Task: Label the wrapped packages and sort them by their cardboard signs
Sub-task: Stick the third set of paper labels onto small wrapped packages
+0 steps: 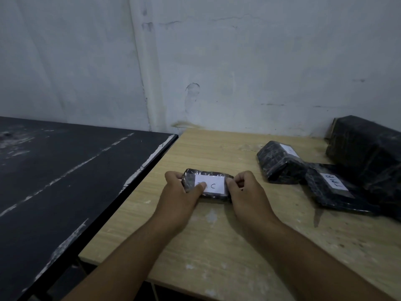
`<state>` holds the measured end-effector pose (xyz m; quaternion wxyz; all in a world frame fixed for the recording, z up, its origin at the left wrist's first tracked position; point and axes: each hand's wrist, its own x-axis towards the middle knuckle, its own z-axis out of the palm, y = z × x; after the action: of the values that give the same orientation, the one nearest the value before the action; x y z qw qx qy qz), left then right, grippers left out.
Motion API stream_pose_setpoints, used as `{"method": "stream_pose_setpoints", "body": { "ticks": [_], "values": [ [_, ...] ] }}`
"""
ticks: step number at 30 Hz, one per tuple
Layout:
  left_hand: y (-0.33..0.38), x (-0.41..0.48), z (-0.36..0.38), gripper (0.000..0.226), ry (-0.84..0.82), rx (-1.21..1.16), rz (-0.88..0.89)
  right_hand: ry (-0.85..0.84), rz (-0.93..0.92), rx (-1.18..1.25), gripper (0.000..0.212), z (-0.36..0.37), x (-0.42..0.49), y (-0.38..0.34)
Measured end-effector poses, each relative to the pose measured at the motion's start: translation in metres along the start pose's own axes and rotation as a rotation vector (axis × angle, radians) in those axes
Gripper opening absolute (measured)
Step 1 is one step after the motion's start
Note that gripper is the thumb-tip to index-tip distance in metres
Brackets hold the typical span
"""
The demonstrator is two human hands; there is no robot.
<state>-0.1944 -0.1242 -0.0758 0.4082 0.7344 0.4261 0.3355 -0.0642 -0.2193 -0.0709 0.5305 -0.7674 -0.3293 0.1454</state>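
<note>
Package (191, 175) sat flat on the table (217, 235), near its left edge, held at both ends. The left hand (182, 190) curled round it, thumb pressing the white label (214, 185); the right hand's (243, 190) fingers pinched the other end, probably smoothing the label down. Only "C" showed; a neighbour (325, 197) read "TMB".

At frame centre, the thumb of the left hand (180, 189) covers the first letters on the white label (214, 185) of the small package (192, 175); only a "C" reads. The right hand (245, 190) hides that package's right end. At right, the pale label (289, 151) on the middle package (280, 166) is too washed out to read, and the frame's right edge cuts off the large package (366, 148).
</note>
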Motion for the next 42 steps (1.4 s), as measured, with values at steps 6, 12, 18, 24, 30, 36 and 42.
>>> {"method": "stream_pose_setpoints", "body": {
  "ticks": [6,12,18,24,30,36,42],
  "values": [
    [0.006,0.036,0.028,0.016,-0.055,-0.164,0.031,0.014,0.029,0.273,0.051,0.007,0.032,0.002],
    [0.008,0.051,0.045,0.019,-0.012,-0.332,0.008,0.032,-0.087,0.238,0.027,0.009,0.052,0.006],
    [0.005,0.051,0.046,0.031,0.042,-0.283,-0.005,-0.053,-0.105,0.418,0.011,0.004,0.055,0.013],
    [0.005,0.051,0.055,0.043,0.156,-0.264,-0.004,0.026,-0.099,0.411,0.028,0.007,0.053,0.010],
    [0.006,0.046,0.056,0.043,0.183,-0.241,0.012,0.048,0.076,0.591,0.037,0.010,0.052,0.004],
    [0.008,0.044,0.053,0.037,0.209,-0.211,0.031,-0.032,0.170,0.734,0.041,0.010,0.045,-0.007],
    [0.010,0.042,0.053,0.038,0.204,-0.171,0.036,-0.161,0.214,0.758,0.058,0.012,0.042,-0.009]
  ]
}}
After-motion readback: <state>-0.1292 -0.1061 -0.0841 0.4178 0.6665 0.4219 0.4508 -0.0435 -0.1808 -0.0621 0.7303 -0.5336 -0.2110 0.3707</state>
